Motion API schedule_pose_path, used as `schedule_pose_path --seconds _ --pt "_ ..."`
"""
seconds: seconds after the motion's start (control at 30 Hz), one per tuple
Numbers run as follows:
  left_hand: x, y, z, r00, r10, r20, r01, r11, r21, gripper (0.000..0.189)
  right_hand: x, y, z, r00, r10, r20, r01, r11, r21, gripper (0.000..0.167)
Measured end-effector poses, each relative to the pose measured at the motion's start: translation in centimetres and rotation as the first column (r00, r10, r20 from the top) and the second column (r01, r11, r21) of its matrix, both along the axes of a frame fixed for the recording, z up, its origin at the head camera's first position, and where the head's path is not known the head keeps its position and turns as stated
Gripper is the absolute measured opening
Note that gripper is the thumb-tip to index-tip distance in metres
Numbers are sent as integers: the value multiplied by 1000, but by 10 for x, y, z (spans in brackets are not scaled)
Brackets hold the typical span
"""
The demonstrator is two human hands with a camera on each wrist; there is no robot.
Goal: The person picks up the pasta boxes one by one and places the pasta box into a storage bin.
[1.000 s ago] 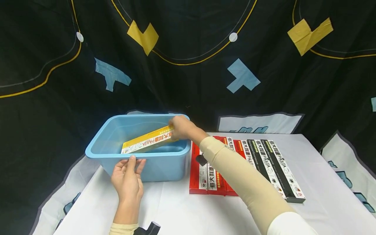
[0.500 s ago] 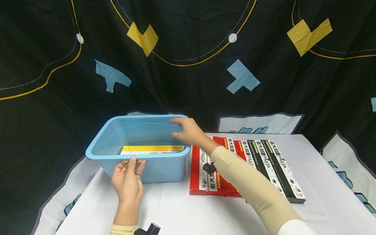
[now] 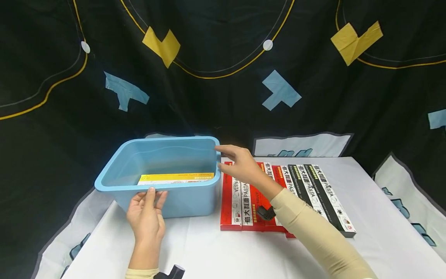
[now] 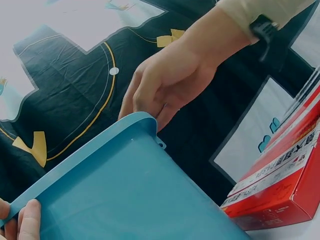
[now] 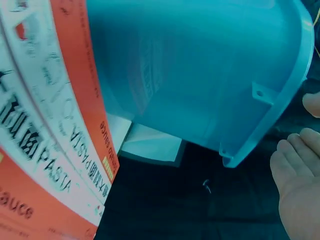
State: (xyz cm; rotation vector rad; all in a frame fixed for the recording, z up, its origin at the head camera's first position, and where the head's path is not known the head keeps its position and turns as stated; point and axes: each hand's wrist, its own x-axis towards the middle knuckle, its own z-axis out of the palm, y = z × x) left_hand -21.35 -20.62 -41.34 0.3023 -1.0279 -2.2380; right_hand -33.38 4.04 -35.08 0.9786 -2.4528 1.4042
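A light blue plastic bin (image 3: 195,199) stands at the left of the table. My left hand (image 3: 146,221) pinches its near rim, thumb on top and fingers against the outer wall. Inside the bin lies a yellow-and-white pasta box (image 3: 175,177), partly hidden by the near rim. My right hand (image 3: 242,164) is at the bin's right rim with thumb and fingers spread and nothing between them. In the right wrist view the fingers (image 5: 295,155) are straight, beside the bin's rim. Red-and-white pasta boxes (image 3: 231,209) lie just right of the bin, partly under the right forearm.
Black-and-white pasta boxes (image 3: 329,197) lie side by side to the right of the red ones. A white cloth covers the table (image 3: 223,255). Behind it hangs a black curtain (image 3: 216,104) with yellow and blue patches.
My right hand has let go of the yellow pasta box, which now lies flat in the bin. That hand has moved right, out to the bin's rim. The left hand keeps its hold.
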Motion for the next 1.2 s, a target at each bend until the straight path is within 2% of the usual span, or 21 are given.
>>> schedule_pose_path --seconds 0.33,0.63,0.87,1.0,1.1,1.2 --pt "2 -3 -6 999 23 29 -23 1000 -1 40 25 45 -18 992 -108 -70 113 991 66 54" --pt "1 -2 -7 999 45 5 -45 999 -17 36 53 88 -32 964 -223 -143 242 962 128 55" --pt "-1 -1 -5 1000 28 7 -28 1000 -8 36 73 124 -40 945 -305 -119 321 934 154 56" --pt "-1 -1 -3 1000 11 13 -11 1000 -1 39 79 147 -49 932 -341 -120 356 922 148 53" --pt "-2 0 -1 1000 5 16 -5 1000 1 41 83 163 -55 919 -380 -107 392 910 133 52" --pt "-1 0 -1 1000 4 23 -4 1000 1 41 86 178 -60 898 -427 -105 439 887 145 52"
